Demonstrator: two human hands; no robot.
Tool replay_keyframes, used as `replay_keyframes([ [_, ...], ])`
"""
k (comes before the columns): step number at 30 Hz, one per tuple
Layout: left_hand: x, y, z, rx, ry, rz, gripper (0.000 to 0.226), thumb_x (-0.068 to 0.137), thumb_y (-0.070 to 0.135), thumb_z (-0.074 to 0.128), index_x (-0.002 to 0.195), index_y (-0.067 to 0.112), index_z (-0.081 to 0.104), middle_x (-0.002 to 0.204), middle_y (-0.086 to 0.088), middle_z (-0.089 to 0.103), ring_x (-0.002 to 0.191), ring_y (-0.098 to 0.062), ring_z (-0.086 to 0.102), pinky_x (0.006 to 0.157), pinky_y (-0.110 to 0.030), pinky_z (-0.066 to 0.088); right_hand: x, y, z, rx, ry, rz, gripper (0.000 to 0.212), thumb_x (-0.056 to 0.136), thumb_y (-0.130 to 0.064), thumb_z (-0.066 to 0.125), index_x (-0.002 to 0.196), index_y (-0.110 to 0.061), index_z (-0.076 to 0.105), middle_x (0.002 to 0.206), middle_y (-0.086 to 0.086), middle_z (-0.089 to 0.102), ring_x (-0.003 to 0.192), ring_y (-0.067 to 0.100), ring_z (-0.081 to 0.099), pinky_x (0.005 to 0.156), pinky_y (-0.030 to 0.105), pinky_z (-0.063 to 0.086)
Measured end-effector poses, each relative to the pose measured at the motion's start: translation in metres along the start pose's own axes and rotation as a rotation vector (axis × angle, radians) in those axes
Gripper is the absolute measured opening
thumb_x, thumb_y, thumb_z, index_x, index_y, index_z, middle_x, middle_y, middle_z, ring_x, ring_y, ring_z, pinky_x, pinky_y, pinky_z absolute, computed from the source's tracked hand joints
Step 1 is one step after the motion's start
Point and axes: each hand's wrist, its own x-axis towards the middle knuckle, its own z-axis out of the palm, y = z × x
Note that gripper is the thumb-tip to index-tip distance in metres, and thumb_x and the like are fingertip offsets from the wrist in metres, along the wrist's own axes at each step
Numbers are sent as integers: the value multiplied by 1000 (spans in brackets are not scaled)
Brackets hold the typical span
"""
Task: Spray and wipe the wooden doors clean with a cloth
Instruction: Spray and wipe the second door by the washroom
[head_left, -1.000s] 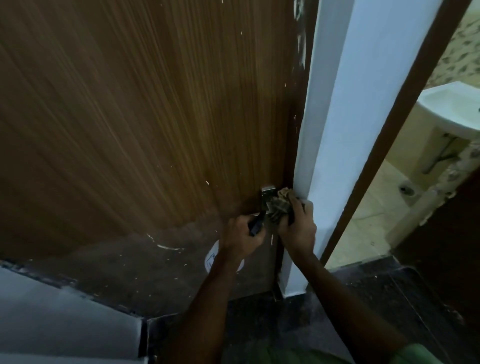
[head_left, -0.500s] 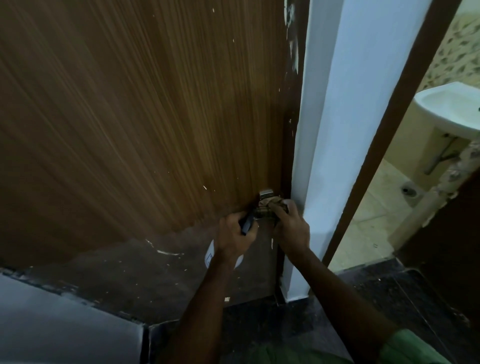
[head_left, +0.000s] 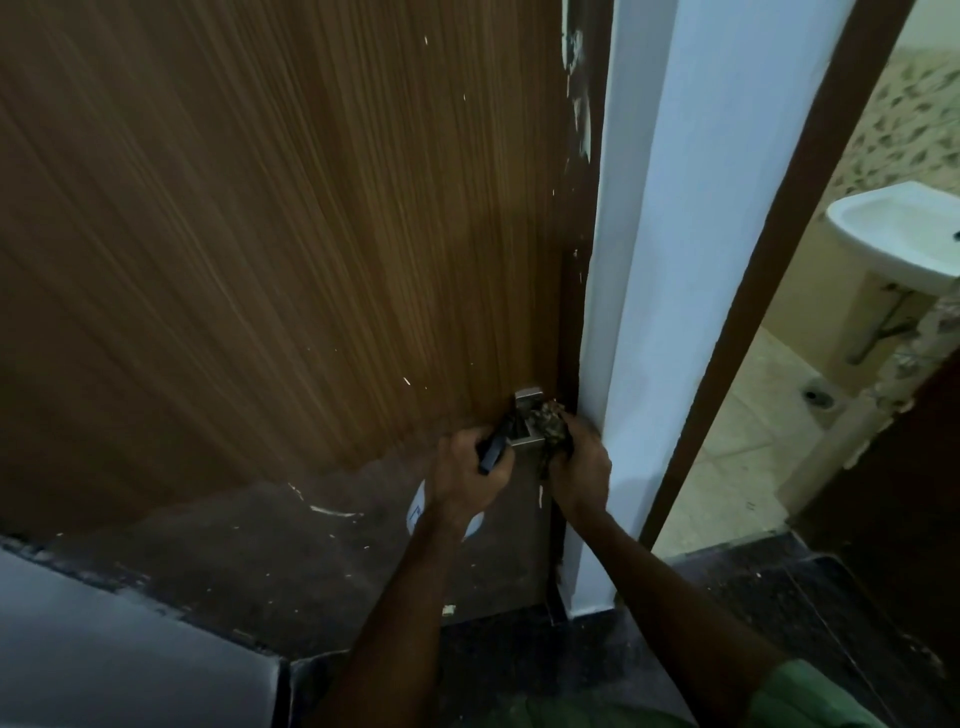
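A brown wooden door with white paint flecks fills the left and centre. Its metal handle plate sits near the door's right edge. My right hand is closed on a crumpled, mottled cloth and presses it against the handle plate. Just left of it, my left hand grips a white spray bottle by its black trigger head. The hand covers most of the bottle.
A white wall pillar stands right of the door, with a dark frame beyond it. Through the opening is a tiled bathroom with a white basin. The floor below is dark stone.
Both hands have stayed at the handle. My right hand has worked the cloth a little left, onto the metal plate, and the left hand with the bottle has edged closer.
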Motion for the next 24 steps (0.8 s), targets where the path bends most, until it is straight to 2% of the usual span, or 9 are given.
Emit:
replay_keyframes([
  [3,-1,3,3,-6,-6,6,30,90,12,78,72,27,60,54,16,49,53,-2,56,49,-10,35,7,-9,-2,22,47,-65,40,93,3,64,131,-8,66,127,11,69,118,26,63,104,38,49],
  [6,-4,0,7,8,3,5,30,90,15,77,69,28,59,53,15,50,50,-4,54,49,-10,32,7,-11,0,102,49,5,37,96,-1,62,132,-9,65,127,-1,65,117,10,56,107,29,44],
  [8,-7,-3,7,9,-4,9,23,90,17,77,71,21,65,57,13,56,50,-6,55,50,-10,32,-4,11,11,104,-63,174,28,102,-11,60,129,-15,64,121,-6,65,114,9,59,105,31,48],
  [10,-9,-5,8,2,-1,0,25,91,15,78,70,20,65,56,15,54,48,-5,54,49,-9,32,-17,34,21,69,-227,300,18,105,-18,57,122,-19,65,115,-2,68,110,18,65,99,34,54],
  [13,-11,-7,6,3,-11,-21,28,91,15,78,71,26,62,53,17,50,47,-3,54,48,-9,31,-29,41,27,107,-311,282,16,106,-17,56,115,-27,64,112,-6,68,109,17,65,90,18,52],
  [16,-14,-10,0,1,-44,-25,18,92,19,76,76,21,68,58,14,57,49,-4,55,49,-10,32,-30,36,24,122,-200,242,29,100,-10,61,126,-21,63,121,0,67,113,14,62,100,37,52],
  [18,-16,-12,-1,13,-53,-25,16,92,22,76,78,19,70,59,12,59,50,-5,57,49,-10,33,-30,27,16,139,-121,250,34,96,-6,62,128,-19,63,121,0,68,114,18,63,103,43,52],
  [21,-19,-12,2,23,-29,-38,15,91,26,76,80,17,72,62,14,61,53,-2,60,49,-8,34,-27,9,0,100,34,193,33,95,-6,64,127,-14,65,124,5,67,117,22,61,105,36,45],
  [24,-25,-19,5,-15,-8,-54,17,91,36,71,83,21,73,66,15,62,59,-2,64,53,-10,40,-22,-9,-15,46,155,20,34,92,-2,67,125,-12,65,121,7,66,113,21,62,99,26,43],
])
